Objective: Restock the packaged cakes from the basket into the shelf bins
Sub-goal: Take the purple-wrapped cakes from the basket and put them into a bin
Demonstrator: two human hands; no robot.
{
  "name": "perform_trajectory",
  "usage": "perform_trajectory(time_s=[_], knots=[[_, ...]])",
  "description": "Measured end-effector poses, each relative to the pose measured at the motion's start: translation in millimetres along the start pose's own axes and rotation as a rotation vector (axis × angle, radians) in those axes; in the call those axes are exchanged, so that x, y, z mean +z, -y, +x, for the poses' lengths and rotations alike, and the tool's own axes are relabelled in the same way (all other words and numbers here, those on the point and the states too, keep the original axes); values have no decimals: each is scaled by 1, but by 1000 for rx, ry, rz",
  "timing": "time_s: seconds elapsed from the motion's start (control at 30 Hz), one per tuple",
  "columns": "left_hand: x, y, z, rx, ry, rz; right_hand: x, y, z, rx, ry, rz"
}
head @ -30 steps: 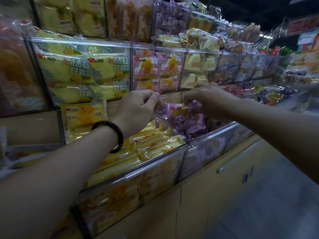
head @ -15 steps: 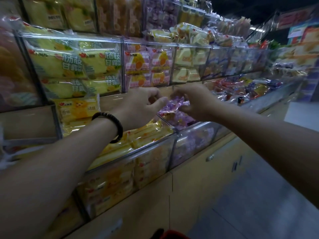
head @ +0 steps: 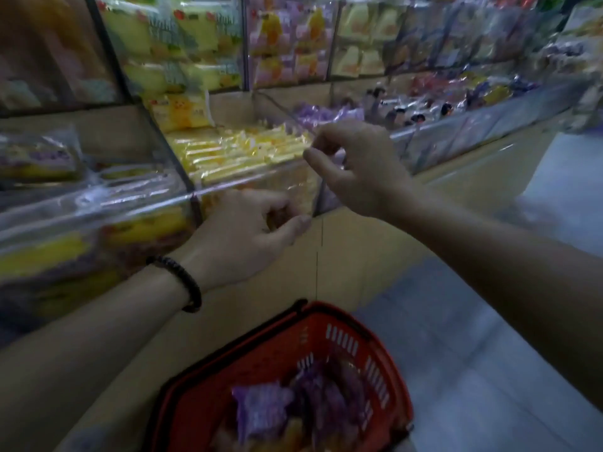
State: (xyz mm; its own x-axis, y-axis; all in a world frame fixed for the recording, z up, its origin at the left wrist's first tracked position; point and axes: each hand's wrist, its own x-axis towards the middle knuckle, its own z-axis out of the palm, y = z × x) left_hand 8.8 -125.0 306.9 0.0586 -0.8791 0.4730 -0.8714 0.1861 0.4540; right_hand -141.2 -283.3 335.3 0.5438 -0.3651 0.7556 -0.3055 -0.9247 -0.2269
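Note:
A red basket [head: 385, 360] sits low at the bottom centre and holds purple packaged cakes [head: 261, 409]. My left hand [head: 241, 236], a dark bead bracelet on its wrist, hangs in front of the clear bin of yellow cakes [head: 241, 148] with fingers loosely curled and nothing in them. My right hand [head: 355, 164] is higher, in front of the divider between the yellow bin and the bin of purple cakes [head: 326, 112]. Its fingers are curled and apart, and hold nothing that I can see.
Clear shelf bins [head: 98, 203] run left to right along a tan cabinet [head: 342, 256]. Upper bins hold yellow-green packs [head: 173, 44] and pink-yellow packs [head: 287, 44]. Grey floor [head: 489, 370] lies to the right of the basket.
Both hands have left the purple pack at the purple bin and dropped back toward me. The view has tilted down, bringing the red basket into sight.

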Motion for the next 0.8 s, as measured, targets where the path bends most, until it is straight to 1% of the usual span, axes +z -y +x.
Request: perform_trajectory(time_s=[0.07,0.13,0.17,0.27,0.33,0.4,0.47,0.5,0.57,0.63,0.67,0.7,0.77,0.8], knots=[[11,10,-42,-98,84,-2,15,14,-36,3,49,38],[26,26,-82,-194,172,-26,34,21,-72,79,127,100],[33,34,-100,-245,209,-41,45,22,-89,136,193,111],[48,56,-138,-404,284,-81,75,19,-138,321,456,83],[58,67,-156,-446,263,-97,99,10,-166,408,600,36],[72,80,-170,-503,246,-125,123,-1,-195,473,772,-6],[86,94,-186,-550,289,-110,148,-18,-228,487,961,-71],[91,102,-193,-525,343,-39,158,-25,-244,493,1048,-109],[98,117,-200,-405,462,157,169,-37,-268,466,1230,-197],[100,126,-200,-377,514,212,173,-46,-280,435,1379,-254],[100,130,-200,-397,530,214,175,-51,-281,431,1406,-259],[101,133,-199,-404,552,218,179,-55,-281,436,1396,-257],[103,140,-197,-404,643,243,192,-59,-280,410,1399,-304],[104,142,-195,-410,689,251,201,-59,-281,401,1437,-342]])
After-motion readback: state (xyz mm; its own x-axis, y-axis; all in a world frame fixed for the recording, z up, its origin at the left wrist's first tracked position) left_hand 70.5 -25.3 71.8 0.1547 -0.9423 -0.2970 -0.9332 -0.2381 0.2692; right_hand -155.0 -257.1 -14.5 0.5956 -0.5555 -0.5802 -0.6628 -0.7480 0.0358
